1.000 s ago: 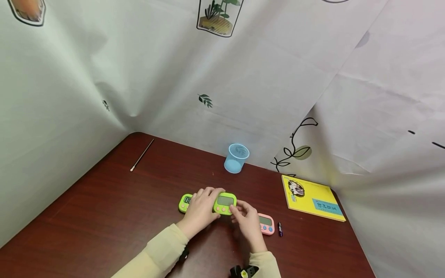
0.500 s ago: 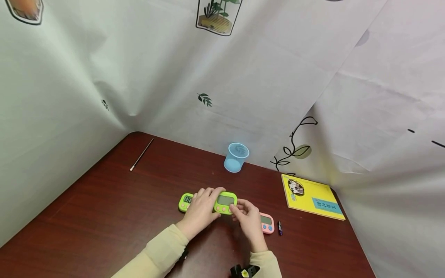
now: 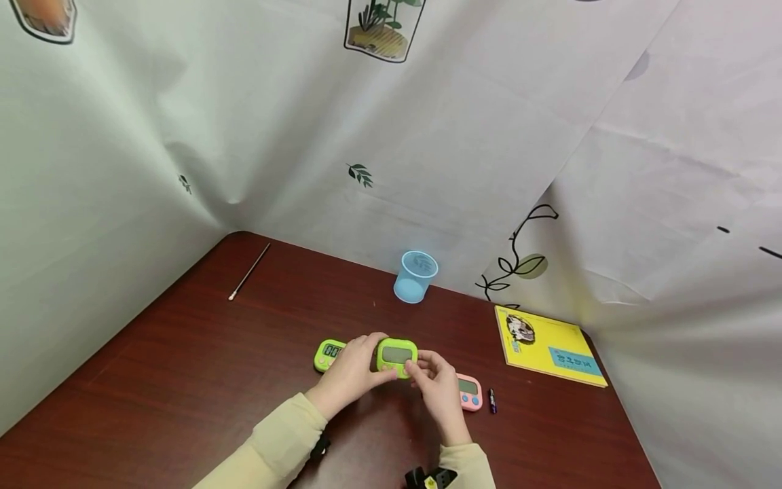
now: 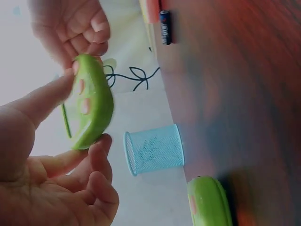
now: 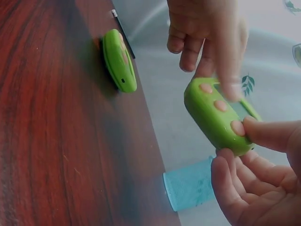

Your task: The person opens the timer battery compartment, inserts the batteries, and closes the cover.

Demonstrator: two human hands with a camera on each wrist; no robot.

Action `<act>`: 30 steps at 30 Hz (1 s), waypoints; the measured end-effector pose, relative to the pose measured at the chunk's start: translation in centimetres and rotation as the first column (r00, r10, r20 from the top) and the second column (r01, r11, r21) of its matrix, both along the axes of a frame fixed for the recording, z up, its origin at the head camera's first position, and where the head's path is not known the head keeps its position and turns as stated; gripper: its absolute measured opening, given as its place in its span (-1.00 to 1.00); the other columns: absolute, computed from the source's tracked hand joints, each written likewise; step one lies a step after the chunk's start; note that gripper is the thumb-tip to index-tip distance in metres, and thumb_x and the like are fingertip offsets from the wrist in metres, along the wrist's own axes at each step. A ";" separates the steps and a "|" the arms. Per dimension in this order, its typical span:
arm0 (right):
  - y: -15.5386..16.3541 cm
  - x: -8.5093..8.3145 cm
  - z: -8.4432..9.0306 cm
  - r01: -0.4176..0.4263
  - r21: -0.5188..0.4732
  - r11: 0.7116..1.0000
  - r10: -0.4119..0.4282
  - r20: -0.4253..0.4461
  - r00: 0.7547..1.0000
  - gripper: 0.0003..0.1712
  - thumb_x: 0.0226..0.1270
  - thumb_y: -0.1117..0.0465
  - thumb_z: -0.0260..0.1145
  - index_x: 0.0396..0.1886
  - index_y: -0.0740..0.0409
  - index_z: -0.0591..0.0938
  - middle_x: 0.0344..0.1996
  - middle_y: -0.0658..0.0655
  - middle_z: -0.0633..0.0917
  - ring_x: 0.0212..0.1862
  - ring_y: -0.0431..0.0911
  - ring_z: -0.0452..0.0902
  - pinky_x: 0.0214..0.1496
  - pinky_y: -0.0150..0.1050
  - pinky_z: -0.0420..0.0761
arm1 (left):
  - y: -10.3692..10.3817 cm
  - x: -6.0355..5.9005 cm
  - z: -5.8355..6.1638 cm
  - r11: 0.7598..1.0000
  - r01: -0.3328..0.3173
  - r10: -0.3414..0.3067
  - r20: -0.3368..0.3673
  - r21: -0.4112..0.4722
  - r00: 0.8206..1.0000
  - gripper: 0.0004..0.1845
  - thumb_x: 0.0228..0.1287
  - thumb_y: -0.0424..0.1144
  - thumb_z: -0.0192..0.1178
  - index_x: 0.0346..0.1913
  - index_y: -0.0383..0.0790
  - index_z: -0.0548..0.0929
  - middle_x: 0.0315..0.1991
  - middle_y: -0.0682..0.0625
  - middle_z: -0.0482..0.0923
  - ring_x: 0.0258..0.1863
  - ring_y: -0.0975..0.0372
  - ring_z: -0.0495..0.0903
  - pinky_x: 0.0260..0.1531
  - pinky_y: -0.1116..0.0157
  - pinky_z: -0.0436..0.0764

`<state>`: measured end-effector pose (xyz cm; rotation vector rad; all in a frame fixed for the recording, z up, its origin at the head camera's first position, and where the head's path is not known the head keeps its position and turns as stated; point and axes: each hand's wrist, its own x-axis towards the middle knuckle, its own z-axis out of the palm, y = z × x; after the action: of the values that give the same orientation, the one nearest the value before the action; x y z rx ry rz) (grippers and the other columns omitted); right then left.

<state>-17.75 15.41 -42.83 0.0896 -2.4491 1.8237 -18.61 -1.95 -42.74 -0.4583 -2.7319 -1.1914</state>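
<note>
A green digital timer [image 3: 397,354] with pink buttons and a blank-looking screen is raised above the table between both hands. My right hand [image 3: 436,394] pinches its right end, thumb over a button and fingers behind. My left hand [image 3: 351,373] holds the other end, its fingers at the edge and its thumb across the front; that thumb is blurred in the right wrist view. Beyond the left hand lies a second green timer [image 3: 328,354] with digits showing, partly covered in the head view. A pink timer [image 3: 469,394] with blue buttons sits behind the right hand, also partly hidden.
A small battery [image 3: 492,401] lies right of the pink timer. At the back stands a light blue mesh cup [image 3: 415,278]. A yellow book [image 3: 550,346] rests by the right edge, and a thin white-tipped dark stick [image 3: 249,273] lies far left on the brown table [image 3: 183,367].
My left thumb has come up from below onto the front of the held timer, and the left fingers have shifted slightly left. The right hand keeps its pinch, almost still.
</note>
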 end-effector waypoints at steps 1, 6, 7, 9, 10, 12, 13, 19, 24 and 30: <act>0.0 0.0 -0.1 0.001 0.009 1.000 -0.001 -0.014 1.000 -0.65 0.22 0.28 0.36 -0.07 0.43 0.57 -0.33 0.25 0.68 -0.42 -0.18 0.58 -0.37 -0.28 0.61 | -0.1 0.0 0.1 1.000 0.002 -0.002 0.023 0.022 1.000 -0.38 0.07 0.00 0.39 0.12 -0.29 0.50 -0.27 -0.04 0.57 -0.30 0.17 0.54 -0.31 0.24 0.54; -0.2 0.3 -0.3 0.042 0.104 0.994 -0.030 -0.110 0.993 -0.71 0.13 0.23 0.44 -0.16 0.24 0.63 -0.41 0.09 0.65 -0.44 -0.24 0.50 -0.38 -0.41 0.52 | -0.3 -0.1 0.4 0.996 -0.016 0.006 0.108 0.088 0.994 -0.41 0.25 0.13 0.18 0.09 -0.32 0.56 -0.57 0.07 0.50 -0.60 0.30 0.43 -0.56 0.36 0.42; -0.2 0.3 -0.3 0.052 0.128 0.990 -0.035 -0.137 0.990 -0.72 0.12 0.22 0.45 -0.18 0.21 0.64 -0.44 0.06 0.64 -0.45 -0.25 0.48 -0.39 -0.41 0.51 | -0.3 -0.1 0.4 0.995 -0.029 0.018 0.112 0.091 0.993 -0.39 0.27 0.16 0.15 0.09 -0.33 0.57 -0.54 0.06 0.55 -0.58 0.32 0.46 -0.54 0.36 0.45; -0.3 0.4 -0.4 0.071 0.169 0.983 -0.039 -0.186 0.982 -0.75 0.09 0.22 0.48 -0.22 0.14 0.66 -0.48 0.01 0.60 -0.46 -0.27 0.44 -0.41 -0.42 0.50 | -0.4 -0.1 0.3 0.993 -0.046 0.034 0.118 0.106 0.992 -0.39 0.29 0.19 0.09 0.06 -0.32 0.60 -0.46 0.03 0.62 -0.53 0.31 0.50 -0.50 0.34 0.48; -0.4 0.4 -0.4 0.078 0.185 0.980 -0.038 -0.211 0.977 -0.76 0.07 0.23 0.48 -0.24 0.11 0.66 -0.49 0.00 0.58 -0.47 -0.27 0.43 -0.42 -0.42 0.49 | -0.4 -0.1 0.3 0.992 -0.055 0.040 0.126 0.111 0.991 -0.37 0.30 0.21 0.06 0.05 -0.33 0.61 -0.46 -0.01 0.63 -0.53 0.29 0.52 -0.48 0.32 0.49; -0.4 0.4 -0.4 0.087 0.215 0.973 -0.028 -0.263 0.964 -0.76 0.04 0.26 0.50 -0.26 0.08 0.67 -0.49 -0.03 0.57 -0.47 -0.23 0.44 -0.43 -0.41 0.50 | -0.5 -0.2 0.2 0.991 -0.066 0.050 0.134 0.117 0.990 -0.36 0.31 0.26 0.00 -0.01 -0.30 0.65 -0.42 -0.06 0.66 -0.49 0.26 0.54 -0.44 0.30 0.50; -0.4 0.5 -0.4 0.090 0.228 0.970 -0.021 -0.289 0.957 -0.75 0.02 0.27 0.50 -0.27 0.06 0.67 -0.47 -0.04 0.56 -0.47 -0.20 0.44 -0.44 -0.40 0.49 | -0.5 -0.2 0.2 0.990 -0.069 0.051 0.141 0.123 0.989 -0.36 0.32 0.27 -0.03 -0.04 -0.28 0.67 -0.41 -0.06 0.67 -0.47 0.25 0.55 -0.42 0.29 0.50; -0.6 0.6 -0.4 0.095 0.310 0.946 0.050 -0.429 0.902 -0.67 -0.05 0.31 0.54 -0.26 -0.05 0.67 -0.34 -0.09 0.59 -0.41 0.00 0.50 -0.47 -0.27 0.48 | -0.8 -0.3 0.3 0.980 -0.084 0.044 0.218 0.182 0.975 -0.36 0.36 0.24 -0.06 -0.01 -0.30 0.68 -0.19 -0.09 0.69 -0.27 0.17 0.63 -0.27 0.20 0.57; -0.9 0.8 -0.4 0.048 0.349 0.936 0.121 -0.449 0.885 -0.62 -0.12 0.32 0.57 -0.28 -0.07 0.65 -0.29 -0.06 0.57 -0.37 -0.08 0.48 -0.43 -0.28 0.50 | -1.1 -0.6 0.3 0.956 -0.085 0.002 0.285 0.281 0.959 -0.44 0.34 0.16 0.05 -0.02 -0.31 0.66 -0.49 -0.01 0.65 -0.56 0.25 0.54 -0.48 0.29 0.48; -1.2 1.0 -0.3 0.010 0.394 0.919 0.194 -0.474 0.859 -0.54 -0.21 0.37 0.60 -0.27 -0.04 0.64 -0.27 -0.07 0.50 -0.32 -0.23 0.46 -0.31 -0.31 0.57 | -1.2 -0.5 0.4 0.930 -0.092 -0.029 0.322 0.355 0.946 -0.53 0.28 0.08 0.16 -0.02 -0.29 0.59 -0.58 0.04 0.59 -0.58 0.19 0.58 -0.52 0.30 0.46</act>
<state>-16.79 14.24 -43.17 0.6400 -2.3840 1.1127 -19.14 -3.11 -42.34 -0.1828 -2.6493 -1.8646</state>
